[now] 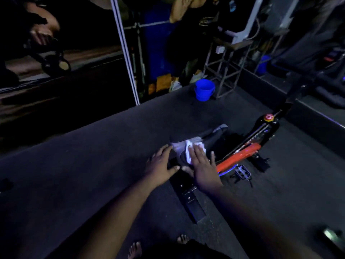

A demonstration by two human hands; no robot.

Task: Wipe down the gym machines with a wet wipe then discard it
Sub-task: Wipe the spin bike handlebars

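We are mid-wipe: our right hand (pixel 202 166), fingers flat, presses the wet wipe (pixel 182 147) on the bike saddle (pixel 209 138), left hand (pixel 161 164) released beside it; discarding remains.

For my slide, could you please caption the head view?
Right hand presses a white wipe onto a bike seat.

White wipe (pixel 182 148), blue bucket (pixel 204 90)
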